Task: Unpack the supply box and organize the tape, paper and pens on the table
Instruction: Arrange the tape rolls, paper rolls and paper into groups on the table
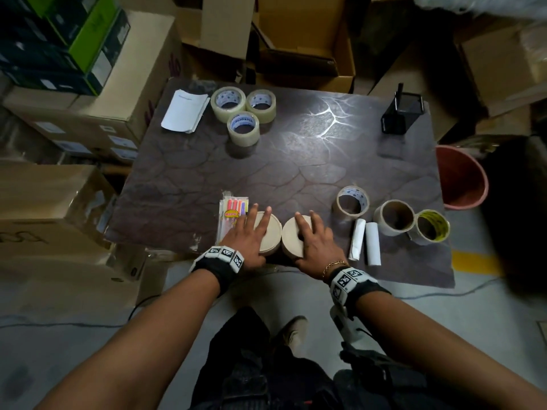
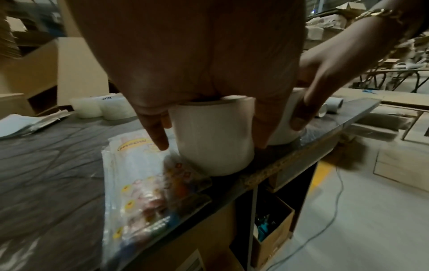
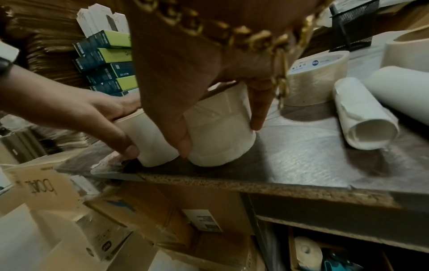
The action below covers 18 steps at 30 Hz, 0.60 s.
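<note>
Two beige paper rolls stand side by side at the table's near edge. My left hand covers the left roll from above, and the left wrist view shows the thumb and a finger reaching down the sides of this roll. My right hand grips the right roll the same way, thumb and finger round the roll. A pack of coloured pens lies just left of my left hand. Three clear tape rolls and a stack of paper sit at the far left.
Three more tape rolls and two small white paper rolls lie at the near right. A black mesh holder stands at the far right corner. A red bin stands beside the table. Cardboard boxes crowd round it.
</note>
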Each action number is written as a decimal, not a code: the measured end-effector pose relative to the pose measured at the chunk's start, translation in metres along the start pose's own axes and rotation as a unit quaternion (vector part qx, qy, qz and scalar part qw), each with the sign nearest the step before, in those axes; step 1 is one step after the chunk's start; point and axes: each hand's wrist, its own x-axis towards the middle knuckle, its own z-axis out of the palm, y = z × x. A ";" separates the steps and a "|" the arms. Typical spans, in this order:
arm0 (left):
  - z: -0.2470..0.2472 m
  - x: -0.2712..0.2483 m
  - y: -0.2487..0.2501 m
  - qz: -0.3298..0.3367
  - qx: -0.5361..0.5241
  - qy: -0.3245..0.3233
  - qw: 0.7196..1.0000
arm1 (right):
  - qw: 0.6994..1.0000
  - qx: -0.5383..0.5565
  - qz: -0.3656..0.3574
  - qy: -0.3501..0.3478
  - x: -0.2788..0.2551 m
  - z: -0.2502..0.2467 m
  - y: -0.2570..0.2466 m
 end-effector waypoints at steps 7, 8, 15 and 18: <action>-0.022 0.001 -0.004 0.004 -0.068 0.072 0.995 | 0.998 0.049 -0.016 0.026 0.003 -0.024 0.008; -0.030 0.005 -0.002 0.005 -0.081 0.090 0.993 | 0.998 0.055 -0.015 0.041 0.007 -0.031 0.010; -0.103 0.098 0.006 -0.003 -0.213 0.150 0.965 | 0.988 0.067 0.023 0.138 0.074 -0.121 0.033; -0.129 0.150 0.008 -0.010 -0.238 0.165 0.957 | 0.984 0.077 0.056 0.149 0.115 -0.157 0.048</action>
